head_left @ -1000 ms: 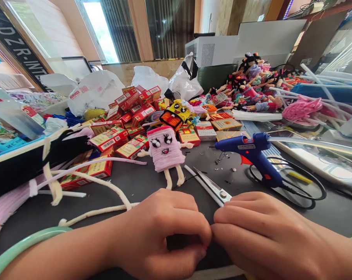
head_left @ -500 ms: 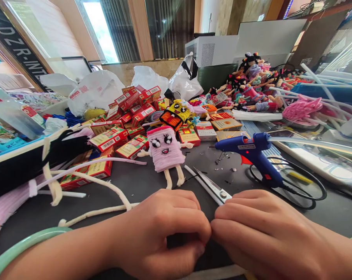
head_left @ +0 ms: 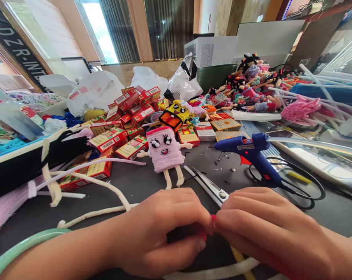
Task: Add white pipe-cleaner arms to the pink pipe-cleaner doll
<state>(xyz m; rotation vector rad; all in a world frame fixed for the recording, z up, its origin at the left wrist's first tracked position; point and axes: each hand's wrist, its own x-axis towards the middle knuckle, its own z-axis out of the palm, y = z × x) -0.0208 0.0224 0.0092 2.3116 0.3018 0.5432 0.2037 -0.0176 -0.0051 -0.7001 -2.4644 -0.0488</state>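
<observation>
Both hands meet low in the middle of the head view. My left hand is closed, its fingers and thumb pinching a red piece that shows only in small bits. Against it, my right hand is closed on the same piece, with more red showing beneath the palm. Just beyond the hands stands a pink plush figure with a face, cream arms and legs. Metal scissors lie between it and my right hand, their handles hidden. A green bangle circles my left forearm.
A blue glue gun with a black cable lies at the right. Red boxes and a yellow-orange figure are behind the pink figure. Cream fuzzy stems stretch across the left. Dolls are heaped at the back right.
A red piece now shows between my hands and under my right palm. My hands have parted slightly. A cream strip and a yellow item show more below them.
</observation>
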